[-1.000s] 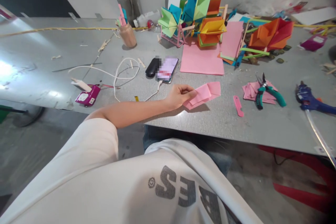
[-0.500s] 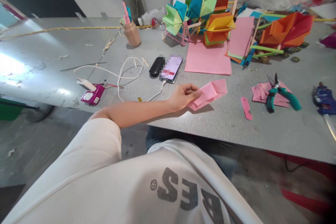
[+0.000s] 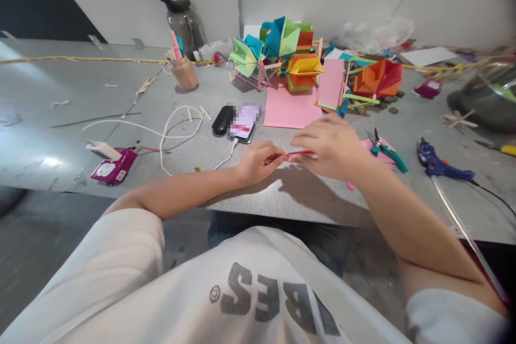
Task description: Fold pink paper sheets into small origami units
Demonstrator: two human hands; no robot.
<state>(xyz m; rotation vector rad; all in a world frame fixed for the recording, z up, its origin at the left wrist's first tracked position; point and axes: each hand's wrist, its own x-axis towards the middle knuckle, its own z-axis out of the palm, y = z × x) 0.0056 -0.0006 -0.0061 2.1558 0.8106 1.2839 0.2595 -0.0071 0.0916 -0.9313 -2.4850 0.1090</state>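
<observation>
A folded pink paper [image 3: 289, 156], seen nearly edge-on, is held between my two hands above the front part of the grey table. My left hand [image 3: 260, 163] pinches its left end. At its right end, my right hand [image 3: 328, 146] grips it with thumb and fingers, the fingers slightly blurred. Behind them lies a stack of pink sheets [image 3: 291, 108]. Green-handled pliers [image 3: 389, 153] rest on small pink pieces [image 3: 367, 144] beyond my right hand, which hides part of them. The tip of a pink cutter [image 3: 351, 185] shows below my right wrist.
Behind the sheets stand colourful folded-paper models [image 3: 282, 45]. A phone [image 3: 244, 122] with a white cable and a black case [image 3: 223, 120] lie left of them. A blue glue gun [image 3: 439, 164] lies at the right, a magenta box [image 3: 115, 165] at the left.
My right hand has come into view and taken hold of the pink paper's right end. The paper has turned edge-on. The view has shifted to the right, showing more of the table there.
</observation>
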